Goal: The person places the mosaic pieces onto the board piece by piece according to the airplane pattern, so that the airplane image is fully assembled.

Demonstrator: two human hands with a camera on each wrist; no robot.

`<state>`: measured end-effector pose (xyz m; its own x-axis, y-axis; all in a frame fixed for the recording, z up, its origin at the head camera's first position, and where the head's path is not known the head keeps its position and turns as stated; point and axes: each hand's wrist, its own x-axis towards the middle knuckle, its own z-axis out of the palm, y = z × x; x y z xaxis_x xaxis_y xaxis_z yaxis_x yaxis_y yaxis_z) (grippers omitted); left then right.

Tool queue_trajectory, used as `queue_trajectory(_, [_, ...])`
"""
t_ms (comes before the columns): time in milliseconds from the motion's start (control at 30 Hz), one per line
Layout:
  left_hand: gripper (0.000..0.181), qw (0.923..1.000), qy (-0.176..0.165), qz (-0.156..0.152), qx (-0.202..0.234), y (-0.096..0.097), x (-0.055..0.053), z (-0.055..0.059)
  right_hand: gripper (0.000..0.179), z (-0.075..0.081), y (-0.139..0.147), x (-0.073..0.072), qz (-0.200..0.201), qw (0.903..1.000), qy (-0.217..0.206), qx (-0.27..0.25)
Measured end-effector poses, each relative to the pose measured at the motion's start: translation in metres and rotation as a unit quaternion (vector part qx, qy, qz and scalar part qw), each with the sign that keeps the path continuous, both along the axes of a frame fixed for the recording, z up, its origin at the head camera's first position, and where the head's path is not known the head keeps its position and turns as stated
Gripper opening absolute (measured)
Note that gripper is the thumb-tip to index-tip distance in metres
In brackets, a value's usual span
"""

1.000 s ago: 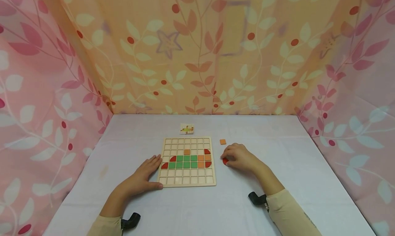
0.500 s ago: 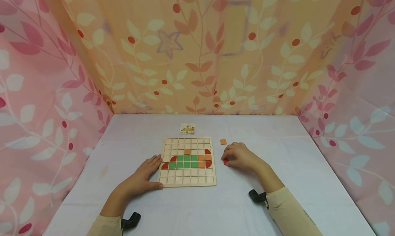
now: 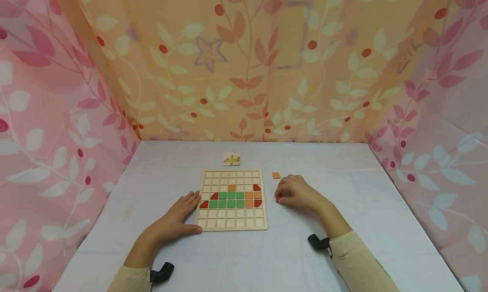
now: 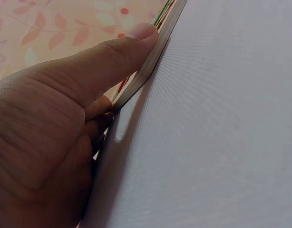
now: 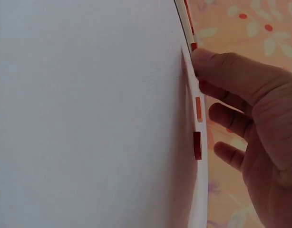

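A wooden grid board point(image 3: 230, 223) lies flat on the table, its cells partly filled with green, orange and red pieces. My left hand point(image 3: 173, 220) rests at its left side with straight fingers, the thumb on the front left corner. In the left wrist view that thumb point(image 4: 122, 45) lies over the board's edge point(image 4: 158, 52). Right of the board, my right hand point(image 3: 299, 193) pinches a small red piece point(image 3: 278, 198) between thumb and fingertips; its full outline is hidden. A loose orange square tile point(image 3: 276, 175) lies just beyond that hand.
Behind the board lies a small pattern card point(image 3: 231, 159). The right wrist view shows a dark red piece point(image 5: 197, 145) on the table near the orange tile point(image 5: 199, 109). Patterned cloth point(image 3: 244, 93) walls surround the white table point(image 3: 244, 262).
The red piece at my right fingertips has shifted slightly and shows less of its face. My right hand barely moves, and my left hand stays at the board.
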<state>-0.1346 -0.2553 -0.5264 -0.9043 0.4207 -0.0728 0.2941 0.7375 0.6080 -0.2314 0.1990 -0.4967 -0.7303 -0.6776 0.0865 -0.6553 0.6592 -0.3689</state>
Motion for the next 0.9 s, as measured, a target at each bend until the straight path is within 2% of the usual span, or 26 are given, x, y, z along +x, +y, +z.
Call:
queue_trajectory(400, [0.112,1.0000,-0.009,0.003,-0.002,0.002,0.000,0.002,0.012,0.019,-0.006,-0.010,-0.003,0.9994,0.005,-0.035])
queue_trajectory(633, [0.112,1.0000,-0.007,-0.001,-0.002,0.001,0.001,0.002,0.015,0.034,-0.021,-0.019,0.015,0.9982,0.033,-0.047])
queue_trajectory(900, [0.112,1.0000,-0.008,0.000,-0.002,0.001,0.000,0.002,0.019,0.053,-0.040,-0.030,0.015,0.9984,0.033,-0.042])
